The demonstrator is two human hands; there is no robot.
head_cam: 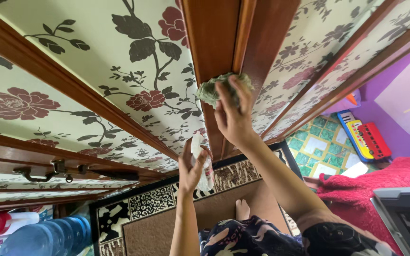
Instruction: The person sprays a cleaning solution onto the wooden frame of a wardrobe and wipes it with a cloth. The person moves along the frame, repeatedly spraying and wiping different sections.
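Observation:
My right hand (233,116) presses a crumpled green cloth (214,90) against the brown wooden frame (214,42) that runs between two flower-patterned door panels. The fingers are curled over the cloth's top edge. Lower down and closer to me, my left hand (190,168) grips a small clear bottle with a white top (200,161), held just in front of the same wooden frame. My bare foot (243,208) shows on the brown rug below.
A metal door handle (39,173) sticks out at the left. A large blue water bottle (48,237) and a red-capped bottle (5,224) stand bottom left. A toy keyboard (364,137) lies on tiled floor at right, beside a red blanket (380,185).

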